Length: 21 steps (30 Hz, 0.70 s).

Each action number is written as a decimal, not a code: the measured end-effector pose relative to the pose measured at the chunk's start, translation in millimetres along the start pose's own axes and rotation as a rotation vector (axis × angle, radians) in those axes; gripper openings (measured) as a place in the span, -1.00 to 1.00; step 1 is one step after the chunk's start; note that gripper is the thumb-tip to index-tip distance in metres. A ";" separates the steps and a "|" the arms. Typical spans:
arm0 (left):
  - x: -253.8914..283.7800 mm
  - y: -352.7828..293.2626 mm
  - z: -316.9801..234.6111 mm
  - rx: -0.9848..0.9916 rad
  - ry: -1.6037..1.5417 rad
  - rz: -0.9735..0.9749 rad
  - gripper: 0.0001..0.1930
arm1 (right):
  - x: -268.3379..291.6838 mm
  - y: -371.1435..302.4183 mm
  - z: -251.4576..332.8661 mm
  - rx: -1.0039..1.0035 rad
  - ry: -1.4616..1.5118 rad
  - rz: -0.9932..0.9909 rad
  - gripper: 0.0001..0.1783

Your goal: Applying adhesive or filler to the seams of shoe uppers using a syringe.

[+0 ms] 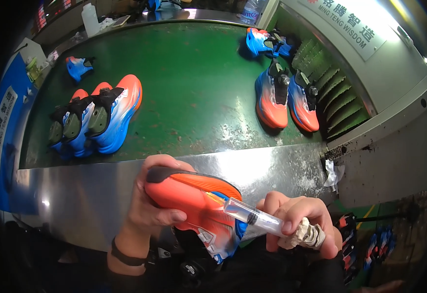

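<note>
Left grip [144,207]: closed, at the near edge of the worktop [84,198]; thumb extended rightward, remaining fingers partly concealed. Left forearm [125,267]: bare, rising steeply. Right grip [313,215]: closed, fingers bent, slightly lower. Right wrist: obscured by darkness.

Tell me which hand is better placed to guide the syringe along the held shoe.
Probably the right hand: it already holds the syringe, with the tip end toward the shoe. The left hand is occupied gripping that shoe.
</note>
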State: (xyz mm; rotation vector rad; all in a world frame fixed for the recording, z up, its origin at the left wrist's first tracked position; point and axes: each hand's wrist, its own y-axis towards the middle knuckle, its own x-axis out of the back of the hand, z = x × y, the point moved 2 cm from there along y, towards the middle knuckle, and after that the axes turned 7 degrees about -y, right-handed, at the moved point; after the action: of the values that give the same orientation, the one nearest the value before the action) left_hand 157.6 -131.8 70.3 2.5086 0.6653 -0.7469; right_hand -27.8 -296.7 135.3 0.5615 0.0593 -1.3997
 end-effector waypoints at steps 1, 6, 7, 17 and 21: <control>1.4 0.2 0.0 0.005 0.001 0.000 -0.21 | 1.2 -1.7 -1.1 0.001 0.004 -0.004 -0.13; 5.4 3.5 3.4 0.027 -0.016 -0.028 -0.21 | 8.1 -10.0 -5.5 0.009 0.002 -0.004 -0.15; 5.3 4.2 4.3 0.035 -0.017 -0.027 -0.21 | 9.4 -12.2 -7.1 0.009 0.005 -0.010 -0.15; 3.7 9.2 4.4 0.064 -0.092 -0.117 -0.23 | 15.4 -33.4 -19.0 -0.044 0.047 -0.061 -0.18; 11.1 7.9 1.7 0.114 0.022 -0.140 -0.17 | 14.9 -43.2 -23.4 -0.054 -0.009 -0.072 -0.19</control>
State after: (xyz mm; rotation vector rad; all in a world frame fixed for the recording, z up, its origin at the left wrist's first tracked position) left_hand 169.6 -135.4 64.5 2.5970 0.8355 -0.8289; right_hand -58.9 -303.4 95.0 0.5125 0.1101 -1.4662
